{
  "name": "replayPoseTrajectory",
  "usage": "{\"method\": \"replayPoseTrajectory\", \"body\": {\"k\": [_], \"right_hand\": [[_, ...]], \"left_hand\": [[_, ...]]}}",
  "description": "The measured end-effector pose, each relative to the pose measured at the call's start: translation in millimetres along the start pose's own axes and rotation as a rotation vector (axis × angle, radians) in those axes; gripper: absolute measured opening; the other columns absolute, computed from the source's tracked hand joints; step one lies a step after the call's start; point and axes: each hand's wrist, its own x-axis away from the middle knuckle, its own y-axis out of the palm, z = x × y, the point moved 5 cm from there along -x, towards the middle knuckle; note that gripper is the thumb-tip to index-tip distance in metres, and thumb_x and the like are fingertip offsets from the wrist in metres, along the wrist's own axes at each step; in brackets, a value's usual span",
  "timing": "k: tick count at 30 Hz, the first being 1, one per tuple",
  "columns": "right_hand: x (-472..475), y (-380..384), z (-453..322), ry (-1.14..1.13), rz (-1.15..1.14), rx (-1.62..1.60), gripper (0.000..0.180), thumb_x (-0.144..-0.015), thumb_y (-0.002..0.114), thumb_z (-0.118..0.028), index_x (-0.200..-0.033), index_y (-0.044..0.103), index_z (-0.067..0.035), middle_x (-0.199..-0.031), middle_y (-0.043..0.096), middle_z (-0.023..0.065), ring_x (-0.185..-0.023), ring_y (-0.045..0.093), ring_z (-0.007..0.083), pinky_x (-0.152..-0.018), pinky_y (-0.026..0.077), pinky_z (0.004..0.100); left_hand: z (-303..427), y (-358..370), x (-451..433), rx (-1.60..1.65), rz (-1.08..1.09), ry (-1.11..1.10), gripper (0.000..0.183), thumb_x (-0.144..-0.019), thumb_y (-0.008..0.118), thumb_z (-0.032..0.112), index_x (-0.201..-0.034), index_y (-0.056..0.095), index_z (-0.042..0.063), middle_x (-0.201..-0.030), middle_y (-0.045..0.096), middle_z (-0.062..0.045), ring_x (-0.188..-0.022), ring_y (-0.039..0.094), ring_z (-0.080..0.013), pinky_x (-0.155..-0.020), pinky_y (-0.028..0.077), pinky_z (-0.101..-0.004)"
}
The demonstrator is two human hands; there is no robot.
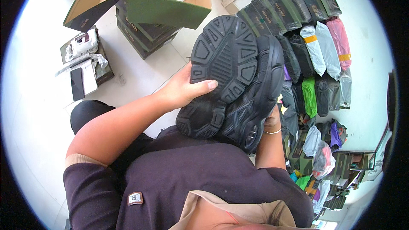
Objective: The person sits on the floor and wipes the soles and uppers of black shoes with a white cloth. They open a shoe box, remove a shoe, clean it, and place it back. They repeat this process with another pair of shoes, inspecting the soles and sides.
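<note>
Two black sports shoes are held together over my lap, tilted, in front of my chest. One shoe (227,51) shows its grooved black outsole to me. My left hand (182,88) grips it from the side, with the thumb pressed across the sole and the fingers hidden behind. Beside and partly behind it, the other shoe (247,111) is turned to show its side, with crossed lines on the upper. My right hand (272,117), a thin bracelet at its wrist, is at the far side of that shoe. Most of its fingers are hidden behind it.
An open green cardboard box (169,12) with white tissue inside stands atop stacked dark boxes (137,36). To the left, a phone (77,84) and a white packaged item (83,47) lie by a flat box. Wrapped shoe boxes (274,9) and bagged parcels (327,51) line the right wall.
</note>
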Motion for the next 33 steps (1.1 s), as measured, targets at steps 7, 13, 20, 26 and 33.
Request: {"method": "replayPoseTrajectory", "body": {"k": [7, 13, 20, 26, 33], "right_hand": [[-3, 10, -5, -0.024, -0.09, 0.058, 0.107, -0.062, 0.092, -0.05, -0.142, 0.046, 0.004, -0.136, 0.059, 0.0138, -0.123, 0.058, 0.0285, -0.107, 0.045, 0.0419], [2, 14, -11, -0.017, -0.038, 0.041, 0.098, -0.06, 0.093, -0.04, -0.137, 0.051, 0.003, -0.126, 0.065, 0.0122, -0.115, 0.064, 0.0269, -0.101, 0.05, 0.0407], [3, 10, -8, -0.04, -0.024, 0.079, 0.095, -0.061, 0.092, -0.042, -0.135, 0.053, 0.003, -0.124, 0.065, 0.0104, -0.111, 0.064, 0.0243, -0.098, 0.05, 0.0375], [-14, 34, -8, -0.011, -0.074, 0.025, 0.089, -0.066, 0.089, -0.04, -0.135, 0.053, 0.003, -0.123, 0.066, 0.0097, -0.109, 0.064, 0.0224, -0.097, 0.05, 0.0367], [-45, 46, -28, -0.156, 0.156, 0.435, 0.088, -0.069, 0.09, -0.025, -0.14, 0.047, 0.006, -0.126, 0.065, 0.0145, -0.115, 0.063, 0.0259, -0.101, 0.048, 0.0364]], "left_hand": [[-7, -5, -2, 0.041, 0.051, -0.031, 0.08, -0.086, 0.076, 0.032, -0.146, 0.036, -0.001, -0.134, 0.056, -0.013, -0.124, 0.052, -0.021, -0.11, 0.039, -0.037], [-7, -2, -2, 0.173, -0.011, -0.065, 0.076, -0.084, 0.078, 0.03, -0.144, 0.042, 0.001, -0.134, 0.058, -0.011, -0.124, 0.053, -0.0213, -0.11, 0.04, -0.0372], [-8, -2, -4, 0.188, -0.008, -0.139, 0.08, -0.08, 0.08, 0.034, -0.142, 0.044, -0.001, -0.135, 0.057, -0.013, -0.124, 0.054, -0.0253, -0.109, 0.041, -0.0398], [-3, -33, -12, 0.06, 0.129, -0.074, 0.098, -0.076, 0.083, 0.033, -0.15, 0.029, -0.004, -0.14, 0.051, -0.018, -0.129, 0.05, -0.0265, -0.112, 0.037, -0.0401], [50, -93, -23, -0.473, 0.196, 0.184, 0.135, -0.068, 0.089, 0.015, -0.16, -0.01, 0.01, -0.137, 0.053, -0.024, -0.124, 0.056, -0.0288, -0.107, 0.042, -0.0383]]}}
